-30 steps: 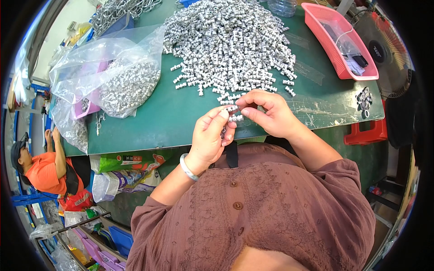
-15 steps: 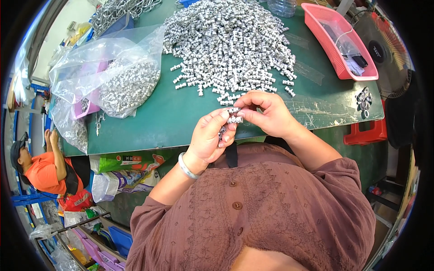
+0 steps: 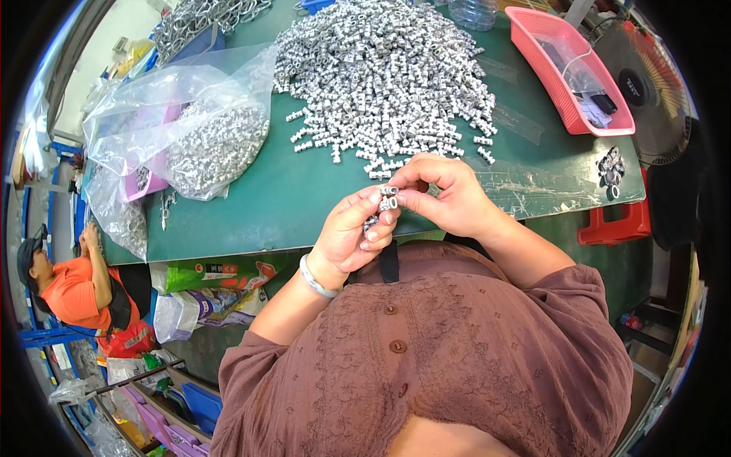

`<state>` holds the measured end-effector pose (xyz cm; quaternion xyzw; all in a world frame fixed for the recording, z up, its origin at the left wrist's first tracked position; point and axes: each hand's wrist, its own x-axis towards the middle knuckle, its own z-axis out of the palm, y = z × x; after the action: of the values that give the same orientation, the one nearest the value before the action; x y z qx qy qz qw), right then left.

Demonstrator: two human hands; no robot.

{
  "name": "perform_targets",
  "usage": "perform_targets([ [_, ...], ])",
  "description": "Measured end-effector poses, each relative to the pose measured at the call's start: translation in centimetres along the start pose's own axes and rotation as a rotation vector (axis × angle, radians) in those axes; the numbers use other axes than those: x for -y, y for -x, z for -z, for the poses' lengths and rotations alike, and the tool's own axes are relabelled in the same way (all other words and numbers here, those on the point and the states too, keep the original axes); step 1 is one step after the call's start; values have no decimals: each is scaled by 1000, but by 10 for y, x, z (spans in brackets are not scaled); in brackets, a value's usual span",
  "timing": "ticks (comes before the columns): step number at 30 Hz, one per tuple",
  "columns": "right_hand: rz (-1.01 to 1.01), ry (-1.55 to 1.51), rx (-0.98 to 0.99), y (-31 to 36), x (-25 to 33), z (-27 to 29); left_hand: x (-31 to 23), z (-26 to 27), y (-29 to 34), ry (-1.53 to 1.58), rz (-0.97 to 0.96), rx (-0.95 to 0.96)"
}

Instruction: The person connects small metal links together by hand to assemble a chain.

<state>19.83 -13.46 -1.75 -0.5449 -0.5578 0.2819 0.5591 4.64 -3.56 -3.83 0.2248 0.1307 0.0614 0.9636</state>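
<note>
Behind hands [image 3: 396, 217], fittings heap [image 3: 384, 72], pink tray [image 3: 582, 68]

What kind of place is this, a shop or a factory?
Most likely a small assembly workshop: a big heap of small metal parts lies on a green worktable, more fill a clear plastic bag, and both hands pinch parts together.

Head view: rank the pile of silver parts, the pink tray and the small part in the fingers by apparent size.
1. pile of silver parts
2. pink tray, plainly smaller
3. small silver part, pinched between left hand and right hand, by far the smallest
</note>
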Motion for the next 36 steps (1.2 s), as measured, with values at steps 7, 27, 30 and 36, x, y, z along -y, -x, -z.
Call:
perform_targets([
  [7, -4, 19, -38, -4, -1, 1, 0, 7, -1, -36, -30, 35],
  [27, -255, -311, -400, -230, -15, 96, -19, -5, 4, -163, -300, -239],
  [30, -265, -161, -15, -178, -17, 76, -24, -6, 4, -187, -364, -249],
  [36, -352, -193, 360, -66, 5, 33, -25, -14, 0, -178, -391, -213],
])
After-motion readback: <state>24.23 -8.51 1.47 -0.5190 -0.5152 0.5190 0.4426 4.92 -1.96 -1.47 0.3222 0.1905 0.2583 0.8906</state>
